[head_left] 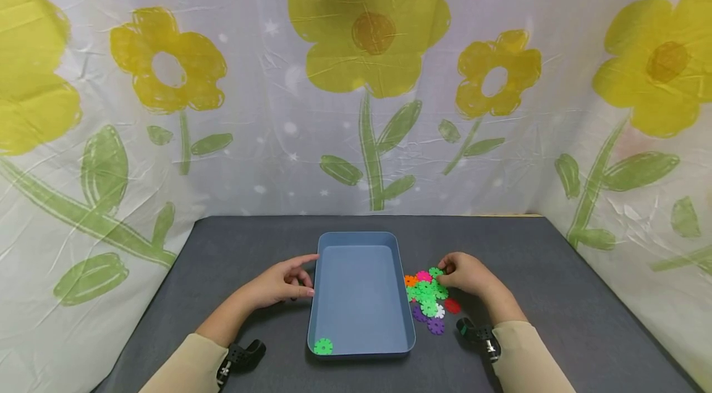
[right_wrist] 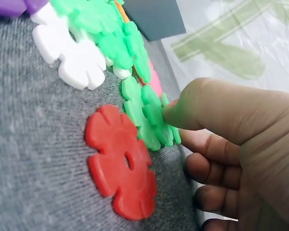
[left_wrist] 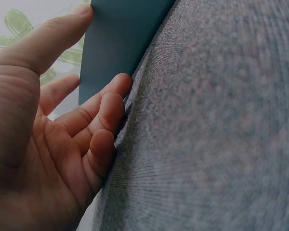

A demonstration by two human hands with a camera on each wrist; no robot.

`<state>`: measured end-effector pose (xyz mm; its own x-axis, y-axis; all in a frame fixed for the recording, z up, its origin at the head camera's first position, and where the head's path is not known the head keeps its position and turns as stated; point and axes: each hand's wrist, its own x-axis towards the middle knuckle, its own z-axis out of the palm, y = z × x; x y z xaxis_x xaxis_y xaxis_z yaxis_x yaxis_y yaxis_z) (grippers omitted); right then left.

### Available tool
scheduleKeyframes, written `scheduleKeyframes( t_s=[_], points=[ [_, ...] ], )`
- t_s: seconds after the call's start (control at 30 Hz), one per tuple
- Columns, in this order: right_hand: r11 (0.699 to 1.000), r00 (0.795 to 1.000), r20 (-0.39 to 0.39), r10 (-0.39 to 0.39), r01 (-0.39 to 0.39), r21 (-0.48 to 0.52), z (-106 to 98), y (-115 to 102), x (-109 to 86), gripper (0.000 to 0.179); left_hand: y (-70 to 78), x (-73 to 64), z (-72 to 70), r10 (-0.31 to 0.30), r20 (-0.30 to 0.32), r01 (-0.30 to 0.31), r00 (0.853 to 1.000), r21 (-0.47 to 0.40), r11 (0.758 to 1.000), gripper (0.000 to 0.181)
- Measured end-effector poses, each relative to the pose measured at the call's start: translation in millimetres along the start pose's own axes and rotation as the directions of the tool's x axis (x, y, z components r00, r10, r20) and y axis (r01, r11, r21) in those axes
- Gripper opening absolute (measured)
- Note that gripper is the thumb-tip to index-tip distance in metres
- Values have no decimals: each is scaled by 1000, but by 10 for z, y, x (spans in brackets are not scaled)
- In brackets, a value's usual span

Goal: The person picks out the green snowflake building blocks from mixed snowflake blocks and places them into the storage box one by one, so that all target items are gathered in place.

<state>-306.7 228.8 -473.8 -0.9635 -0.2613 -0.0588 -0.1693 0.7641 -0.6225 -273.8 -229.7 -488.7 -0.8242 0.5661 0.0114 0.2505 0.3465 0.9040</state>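
My left hand point(head_left: 280, 282) is beside the blue tray point(head_left: 358, 294), its index fingertip and thumb at the tray's left side. In the left wrist view the other fingers are loosely bent near the dark cloth. One green snowflake disc point(head_left: 323, 346) lies in the tray's near left corner. At the far edge of a pile of plastic snowflake discs, my right hand point(head_left: 470, 274) pinches a green snowflake disc point(right_wrist: 155, 113) between thumb and index finger. Close by lie a red disc point(right_wrist: 120, 161) and a white disc point(right_wrist: 70, 55), flat on the cloth.
More green discs point(head_left: 427, 294), an orange disc point(head_left: 410, 280), a pink disc point(head_left: 424, 275) and purple discs point(head_left: 436, 326) are heaped against the tray's right side. A dark grey cloth point(head_left: 250, 238) covers the table. Behind stands a flower-printed curtain point(head_left: 256, 152).
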Motion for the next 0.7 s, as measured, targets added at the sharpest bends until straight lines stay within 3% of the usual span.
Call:
scheduleKeyframes(
  t_s=[0.37, 0.7],
  points=[
    [997, 998, 0, -56, 55, -57, -38, 17, -1, 25, -17, -4, 3, -1, 7, 1, 1000, -16, 1000, 81],
    [985, 985, 11, -170, 170, 38, -266, -206, -69, 24, 0, -2, -9, 5, 11, -4, 1000, -28, 1000, 83]
  ],
)
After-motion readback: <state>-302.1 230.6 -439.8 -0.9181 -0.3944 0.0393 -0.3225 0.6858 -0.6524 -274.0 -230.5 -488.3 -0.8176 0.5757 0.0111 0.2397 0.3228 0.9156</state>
